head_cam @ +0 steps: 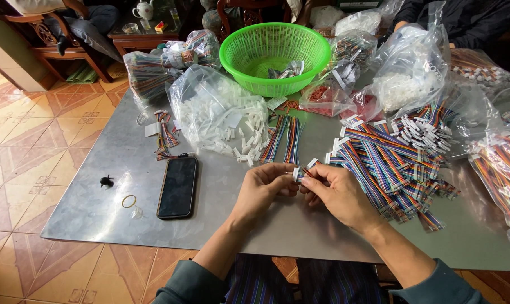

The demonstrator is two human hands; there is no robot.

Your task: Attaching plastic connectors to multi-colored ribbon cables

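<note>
Head view: left hand (264, 186) and right hand (335, 190) both pinch one short rainbow ribbon cable with a white plastic connector (298, 174), just above the grey metal surface (97, 197). Judging progress: big pile of connector-fitted rainbow cables (395, 163) lies right of the hands; clear bag of loose white connectors (218, 115) is far from empty, so plenty left.

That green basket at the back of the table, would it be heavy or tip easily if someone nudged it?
The green basket looks like thin perforated plastic, so probably light. It holds only a small bag, so a nudge would likely slide it. Its wide, low bowl shape suggests it would not tip readily.
</note>
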